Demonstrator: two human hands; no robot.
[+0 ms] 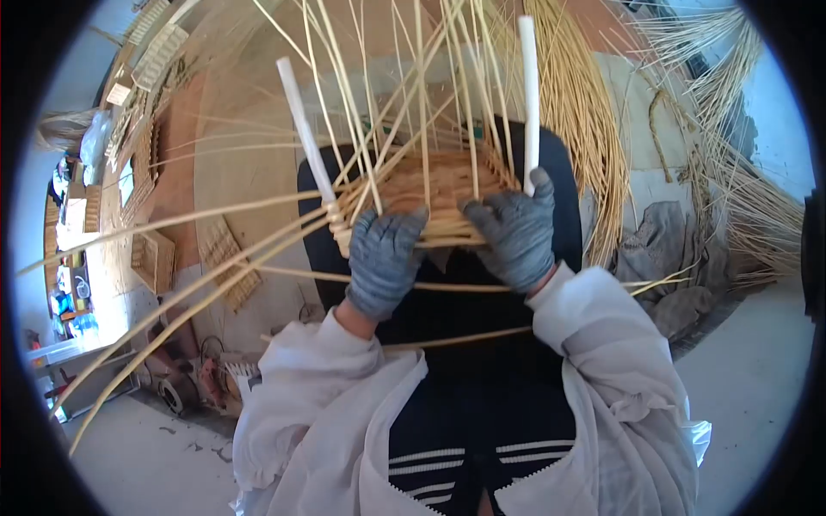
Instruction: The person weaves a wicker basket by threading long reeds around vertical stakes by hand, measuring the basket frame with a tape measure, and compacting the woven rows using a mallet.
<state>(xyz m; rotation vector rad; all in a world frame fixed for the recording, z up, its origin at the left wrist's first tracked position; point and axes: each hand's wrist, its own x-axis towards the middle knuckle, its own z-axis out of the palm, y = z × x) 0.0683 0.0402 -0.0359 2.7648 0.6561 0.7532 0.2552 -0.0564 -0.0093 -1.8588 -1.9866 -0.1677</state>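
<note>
A partly woven wicker basket (447, 185) rests in front of me on a dark surface, its long stakes standing up and fanning out. Two thick pale rods (303, 129) (529, 95) rise from its near left and right sides. In a grey glove, my left hand (385, 258) grips the near woven edge, thumb over the rim beside a stake. My right hand (516, 236), gloved alike, holds the same edge farther right, close to the right rod. Both palms are turned away, so the fingertips are partly hidden. Several long loose willow strands (198, 292) run out to the left.
A big bundle of willow rods (572, 112) lies beyond on the right, with more rods (731, 172) by the wall. Grey cloth (662, 249) is heaped at the right. Woven pieces (231, 262) and a hexagonal wicker tray (155, 261) lie to the left.
</note>
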